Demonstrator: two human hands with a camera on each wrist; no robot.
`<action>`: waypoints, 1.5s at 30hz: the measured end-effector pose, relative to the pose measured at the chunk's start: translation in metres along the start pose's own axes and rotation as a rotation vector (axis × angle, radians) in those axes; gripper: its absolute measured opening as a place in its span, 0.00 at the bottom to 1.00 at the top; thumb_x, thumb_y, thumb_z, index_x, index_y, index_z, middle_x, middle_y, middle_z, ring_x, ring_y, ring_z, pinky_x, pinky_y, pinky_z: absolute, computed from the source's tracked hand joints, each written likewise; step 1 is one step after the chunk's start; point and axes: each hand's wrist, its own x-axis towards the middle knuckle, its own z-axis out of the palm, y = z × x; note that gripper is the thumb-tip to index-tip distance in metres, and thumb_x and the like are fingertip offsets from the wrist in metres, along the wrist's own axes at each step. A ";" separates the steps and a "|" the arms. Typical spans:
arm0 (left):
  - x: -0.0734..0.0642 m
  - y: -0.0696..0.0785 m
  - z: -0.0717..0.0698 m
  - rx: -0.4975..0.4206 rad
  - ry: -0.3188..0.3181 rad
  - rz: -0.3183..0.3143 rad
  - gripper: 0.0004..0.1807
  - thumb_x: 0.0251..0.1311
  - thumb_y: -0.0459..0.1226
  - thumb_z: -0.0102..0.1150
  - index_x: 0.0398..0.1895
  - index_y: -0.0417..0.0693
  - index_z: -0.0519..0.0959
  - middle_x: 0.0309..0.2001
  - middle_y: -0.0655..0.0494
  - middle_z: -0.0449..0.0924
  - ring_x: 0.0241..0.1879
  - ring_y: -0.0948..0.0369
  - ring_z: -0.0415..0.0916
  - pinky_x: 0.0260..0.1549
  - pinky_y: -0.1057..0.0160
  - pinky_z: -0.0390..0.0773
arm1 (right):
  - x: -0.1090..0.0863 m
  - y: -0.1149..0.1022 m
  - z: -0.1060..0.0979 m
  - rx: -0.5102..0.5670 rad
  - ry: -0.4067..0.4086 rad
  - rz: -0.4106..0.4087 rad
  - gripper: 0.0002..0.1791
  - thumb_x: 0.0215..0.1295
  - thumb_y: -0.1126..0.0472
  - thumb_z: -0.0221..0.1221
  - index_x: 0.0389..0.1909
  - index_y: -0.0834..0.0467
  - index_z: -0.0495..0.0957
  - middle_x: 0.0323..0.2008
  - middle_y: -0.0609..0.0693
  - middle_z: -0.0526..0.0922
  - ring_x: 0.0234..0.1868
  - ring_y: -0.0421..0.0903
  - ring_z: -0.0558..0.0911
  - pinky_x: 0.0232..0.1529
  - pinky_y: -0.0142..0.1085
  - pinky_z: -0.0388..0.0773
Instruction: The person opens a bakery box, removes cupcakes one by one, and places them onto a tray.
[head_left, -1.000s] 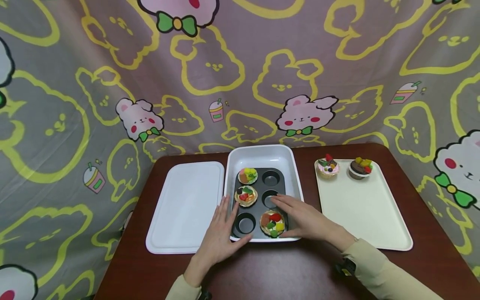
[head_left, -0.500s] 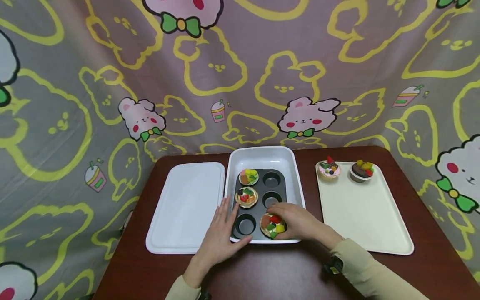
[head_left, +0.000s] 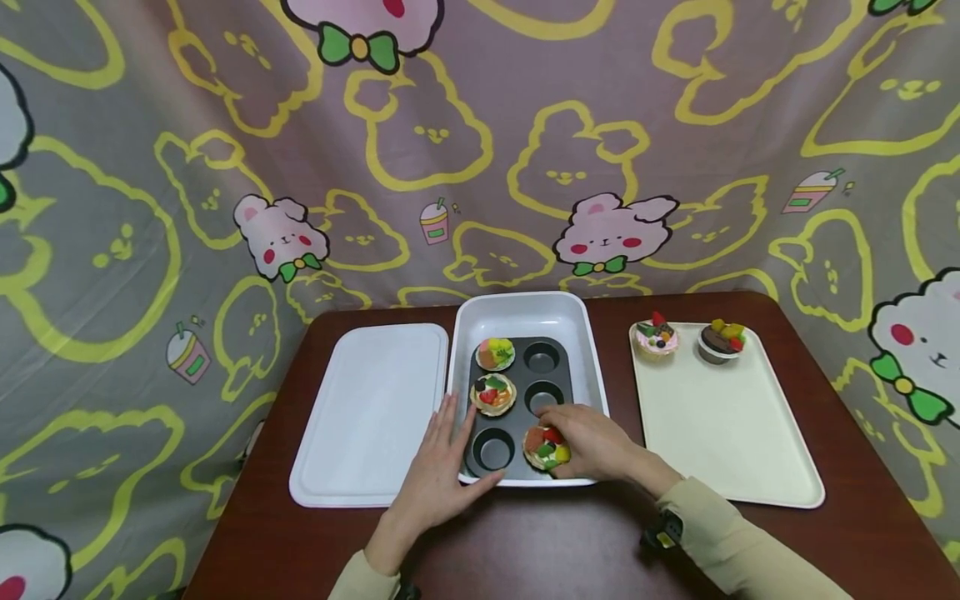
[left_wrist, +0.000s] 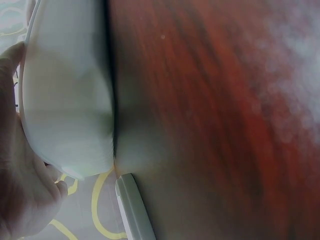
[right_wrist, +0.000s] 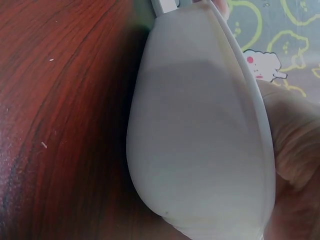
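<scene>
Cloth backdrop [head_left: 457, 100]: creased, grey to mauve, yellow cartoon outlines; hangs behind the tub. Table [head_left: 525, 537]: dark red-brown, wood-grained, slightly glossy; beneath the tub. Cream tray [head_left: 723, 425]: flat rounded rectangle, low raised rim; right of the tub. White panel [head_left: 371, 417]: smooth, flat, round-cornered; just left of the tub. White tub [head_left: 517, 312]: smooth, curved walls, thin lip. Muffin pan [head_left: 521, 417]: dark grey, matt, round cups; inside the tub, toward its near end.

Hands, both in pale sleeves. Left hand [head_left: 441, 475]: wide, fingers straight and spread at the tub's left rim, thumb out toward the near rim. Right hand [head_left: 592, 442]: reaches over the tub's near-right corner, fingers bent, gripping the near tart [head_left: 542, 450] (ruffled crust, colourful fruit-like topping) at the pan's near-right cup. Cannot tell whether it is clear of the cup. Tub wall fills much of both wrist views.

Pink cupcake [head_left: 656, 340] and chocolate cupcake [head_left: 722, 340]: far end of the cream tray, right of the tub. Middle tart [head_left: 492, 394] and far tart [head_left: 495, 354]: pan's left column, in the tub.

Counts: tarts 3, one gripped; cupcakes 2; pan cups 6, three hollows showing.
</scene>
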 end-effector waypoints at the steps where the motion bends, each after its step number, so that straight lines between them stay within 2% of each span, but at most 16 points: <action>1: 0.000 0.000 0.000 -0.003 -0.001 -0.003 0.61 0.63 0.73 0.63 0.90 0.49 0.57 0.92 0.42 0.42 0.91 0.44 0.43 0.88 0.40 0.56 | 0.000 0.000 0.000 0.003 -0.001 0.005 0.39 0.49 0.51 0.83 0.62 0.63 0.84 0.64 0.58 0.88 0.62 0.57 0.87 0.68 0.56 0.85; 10: 0.001 -0.001 0.000 -0.020 -0.024 -0.018 0.61 0.64 0.71 0.63 0.91 0.51 0.54 0.92 0.43 0.38 0.92 0.47 0.39 0.89 0.42 0.52 | -0.002 0.001 0.000 0.024 0.054 0.004 0.41 0.47 0.51 0.82 0.63 0.63 0.83 0.61 0.57 0.89 0.57 0.52 0.89 0.62 0.52 0.88; 22: 0.001 0.000 0.000 -0.021 -0.028 -0.026 0.61 0.64 0.73 0.62 0.91 0.51 0.54 0.92 0.43 0.39 0.92 0.47 0.39 0.89 0.42 0.53 | -0.004 0.000 -0.001 0.063 0.040 0.026 0.44 0.47 0.53 0.83 0.67 0.62 0.80 0.56 0.54 0.90 0.51 0.47 0.88 0.56 0.48 0.91; 26: 0.000 -0.001 -0.001 -0.020 -0.034 -0.030 0.62 0.63 0.73 0.62 0.91 0.52 0.54 0.92 0.44 0.39 0.92 0.47 0.39 0.89 0.42 0.52 | -0.005 -0.001 -0.001 0.080 0.040 0.027 0.41 0.48 0.55 0.83 0.66 0.58 0.80 0.53 0.51 0.91 0.49 0.44 0.88 0.53 0.45 0.90; 30: 0.000 -0.001 0.000 -0.018 -0.010 -0.009 0.61 0.63 0.72 0.64 0.90 0.50 0.55 0.92 0.42 0.41 0.92 0.45 0.42 0.88 0.40 0.55 | -0.006 -0.001 -0.002 0.101 0.049 0.032 0.36 0.48 0.55 0.83 0.60 0.54 0.80 0.49 0.47 0.91 0.45 0.41 0.87 0.49 0.40 0.89; 34: 0.000 -0.002 0.002 -0.005 0.022 0.019 0.61 0.63 0.71 0.65 0.90 0.48 0.57 0.91 0.39 0.44 0.91 0.43 0.46 0.86 0.38 0.59 | -0.007 -0.001 -0.006 0.201 0.044 0.058 0.36 0.49 0.60 0.83 0.58 0.51 0.76 0.48 0.45 0.89 0.46 0.39 0.86 0.50 0.38 0.89; 40: 0.000 -0.002 0.002 -0.004 0.021 0.018 0.61 0.63 0.71 0.65 0.89 0.48 0.57 0.91 0.39 0.43 0.91 0.43 0.45 0.87 0.38 0.58 | -0.007 0.001 -0.017 0.384 0.038 0.080 0.38 0.51 0.68 0.82 0.60 0.53 0.73 0.55 0.51 0.86 0.53 0.45 0.86 0.58 0.44 0.90; 45: 0.000 -0.001 0.000 -0.016 -0.006 -0.001 0.62 0.63 0.72 0.64 0.90 0.49 0.55 0.92 0.41 0.40 0.92 0.45 0.41 0.88 0.40 0.54 | -0.006 0.006 -0.026 0.493 0.097 0.101 0.41 0.53 0.65 0.84 0.67 0.55 0.75 0.59 0.55 0.88 0.58 0.52 0.87 0.62 0.53 0.88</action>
